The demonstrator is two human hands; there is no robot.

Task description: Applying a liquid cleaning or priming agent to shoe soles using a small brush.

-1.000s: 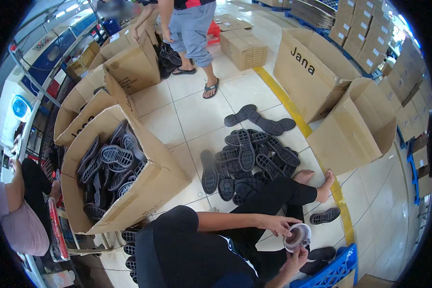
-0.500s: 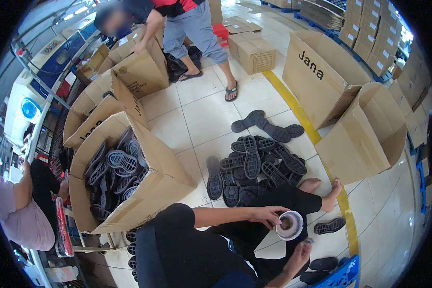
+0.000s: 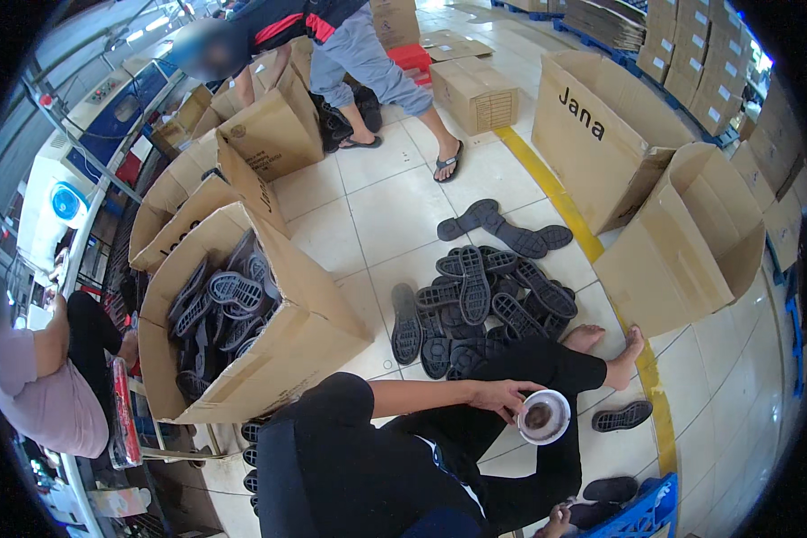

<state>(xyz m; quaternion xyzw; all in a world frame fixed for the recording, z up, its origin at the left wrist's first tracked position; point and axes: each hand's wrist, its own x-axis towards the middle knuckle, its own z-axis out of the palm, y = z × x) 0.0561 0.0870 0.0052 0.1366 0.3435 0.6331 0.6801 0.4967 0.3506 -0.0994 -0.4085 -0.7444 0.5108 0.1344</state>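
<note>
My left hand point(image 3: 502, 400) grips the rim of a small white cup point(image 3: 559, 418), with some dark brown matter inside. My right hand point(image 3: 556, 524) is low at the bottom edge, fingers closed; whatever it holds is too small to make out. Beside it lie dark shoe soles point(image 3: 611, 490), next to a blue plastic crate point(image 3: 644, 511). A pile of black shoe soles point(image 3: 473, 287) covers the floor beyond my bent leg. One single sole point(image 3: 622, 417) lies right of the cup, near my bare feet.
On the left stands an open cardboard box point(image 3: 318, 345) full of soles. More open cartons point(image 3: 668, 260) stand at the right, along a yellow floor line point(image 3: 547, 175). Someone in grey trousers point(image 3: 377, 67) bends over a far box point(image 3: 273, 134). Another person point(image 3: 49, 394) sits at the left.
My right hand has moved down, away from the cup, toward the soles by the blue crate. My left hand still holds the cup. The far person has shifted a foot and leaned over.
</note>
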